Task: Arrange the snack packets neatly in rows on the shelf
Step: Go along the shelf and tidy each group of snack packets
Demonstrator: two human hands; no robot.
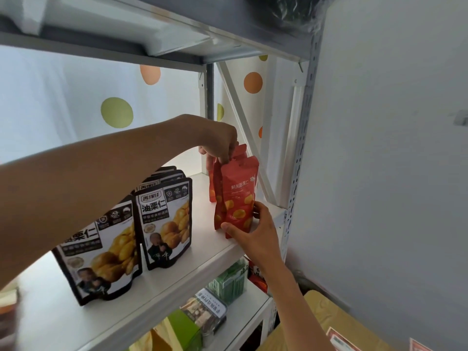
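Red snack packets stand upright in a row at the right end of the white shelf. My left hand reaches across from the left and pinches the tops of the red packets. My right hand cups the base of the front red packet from the right. Left of them, black-and-white chestnut packets stand in a row running back, and another black-and-white packet stands nearer the shelf's front edge.
A grey shelf board hangs close overhead. A perforated metal upright and a diagonal brace bound the right end. Green boxes and other goods fill the lower shelf. A cardboard box sits at lower right.
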